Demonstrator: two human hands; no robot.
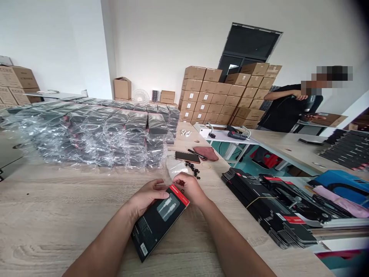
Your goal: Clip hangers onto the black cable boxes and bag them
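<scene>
A black cable box (157,227) with a red top edge and a picture of a white cable is tilted above the table. My left hand (148,196) grips it by the left side, thumb on the printed face. At the red end, my right hand (190,187) has its fingers curled; what they hold, if anything, is hidden behind the box. Just beyond lie a clear plastic bag (176,168) and several small black pieces (193,169).
Plastic-wrapped black boxes (115,134) are stacked along the left and back. Past my hands lie a phone (187,157), a pen (197,154) and a brown cloth (209,152). Flattened boxes (259,204) in a rubber band are at right. A person (284,107) stands beyond.
</scene>
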